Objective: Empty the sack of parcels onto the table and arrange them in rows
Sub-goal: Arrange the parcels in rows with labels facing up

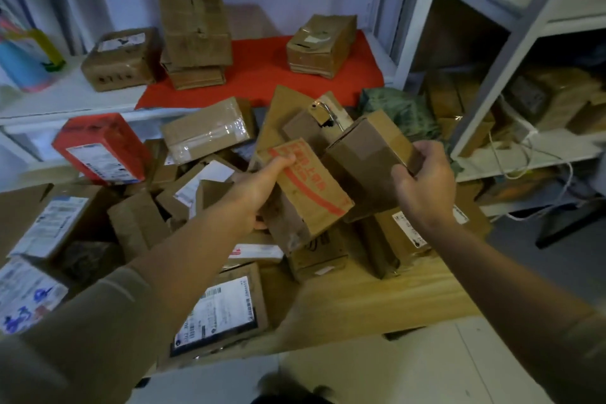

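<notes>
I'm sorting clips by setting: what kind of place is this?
Probably a parcel sorting or storage room: labelled cardboard parcels are heaped on a wooden table, more boxes sit on a red cloth, and white metal shelving holds further packages.
</notes>
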Available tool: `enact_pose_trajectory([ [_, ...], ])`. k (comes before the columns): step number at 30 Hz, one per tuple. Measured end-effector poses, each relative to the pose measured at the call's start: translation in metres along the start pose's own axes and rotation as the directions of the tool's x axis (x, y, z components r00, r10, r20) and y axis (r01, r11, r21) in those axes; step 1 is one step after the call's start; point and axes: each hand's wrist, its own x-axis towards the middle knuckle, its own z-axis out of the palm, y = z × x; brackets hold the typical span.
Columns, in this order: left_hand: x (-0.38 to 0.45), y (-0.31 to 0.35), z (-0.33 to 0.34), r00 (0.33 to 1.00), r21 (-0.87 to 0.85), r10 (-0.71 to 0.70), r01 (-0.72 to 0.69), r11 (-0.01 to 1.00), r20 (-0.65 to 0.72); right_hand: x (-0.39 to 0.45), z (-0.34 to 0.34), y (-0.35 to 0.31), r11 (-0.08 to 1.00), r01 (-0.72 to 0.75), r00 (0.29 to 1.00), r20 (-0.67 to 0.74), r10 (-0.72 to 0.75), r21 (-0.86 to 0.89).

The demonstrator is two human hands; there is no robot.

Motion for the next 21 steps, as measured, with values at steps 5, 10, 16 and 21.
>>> enact_pose_trajectory([
  [5,0.004,-0.010,0.030,0.998,0.040,-0.045,0.043,0.998,0.035,-0.013,-0.021,0.020,0.997,0.068,0.994,-0.092,-0.065,0.028],
  [10,0.010,-0.021,0.042,0.994,0.049,-0.099,0.097,0.994,0.046,-0.019,-0.040,0.033,0.903,0.363,0.910,-0.122,-0.397,-0.229],
  [16,0.015,-0.028,0.056,0.991,0.063,-0.136,0.135,0.989,0.015,-0.020,-0.048,0.079,0.697,0.475,0.850,0.074,-0.522,-0.537],
  [21,0.021,-0.036,0.058,0.987,0.097,-0.162,0.159,0.983,0.024,-0.039,-0.036,0.110,0.645,0.449,0.845,0.529,-0.081,-0.618],
])
